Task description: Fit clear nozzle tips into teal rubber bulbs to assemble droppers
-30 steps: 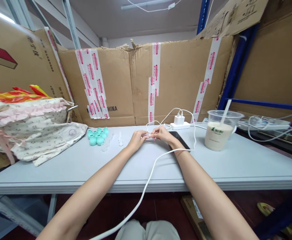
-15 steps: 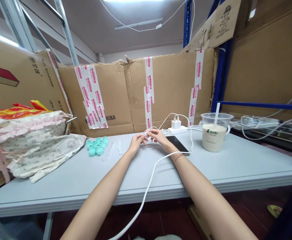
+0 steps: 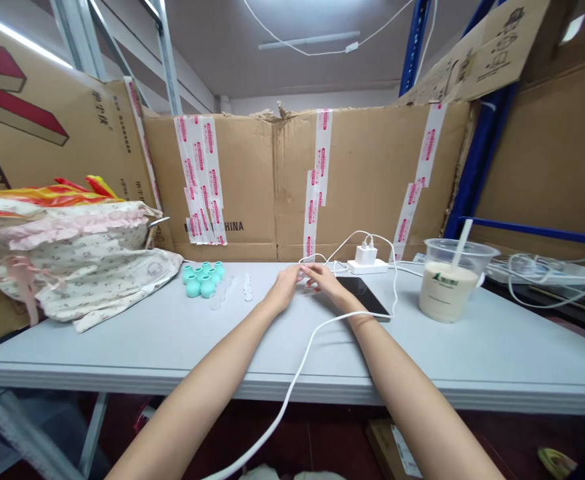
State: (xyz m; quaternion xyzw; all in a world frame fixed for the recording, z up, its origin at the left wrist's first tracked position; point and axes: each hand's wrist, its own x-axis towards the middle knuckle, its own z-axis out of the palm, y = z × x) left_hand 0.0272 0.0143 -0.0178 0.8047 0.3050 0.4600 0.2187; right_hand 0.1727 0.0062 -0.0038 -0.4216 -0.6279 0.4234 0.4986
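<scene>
Over the table's middle, my left hand [image 3: 285, 284] and my right hand [image 3: 323, 280] meet at the fingertips. Both are closed in a pinch, and whatever small thing lies between them is too hidden to name. A black tablet or phone [image 3: 368, 297] lies flat beneath and beside my right wrist. To the left of my left hand is a slim clear piece with small marks [image 3: 247, 287]. Beyond it sit another clear plastic piece [image 3: 219, 295] and a cluster of several small teal round pots [image 3: 203, 280]. A white cable [image 3: 299, 377] runs across my right wrist.
A lidless-looking plastic cup with a straw and pale drink [image 3: 447, 293] stands at the right. Behind my hands is a white power strip [image 3: 368, 267] with a plugged-in charger [image 3: 365, 253]. A floral cloth bag [image 3: 87, 267] fills the left side. Cardboard [image 3: 252, 180] walls the back.
My view has shifted, so the scene sits farther right. My hands stay together at the fingertips; the small whitish thing glimpsed between them before is now hidden by the fingers.
</scene>
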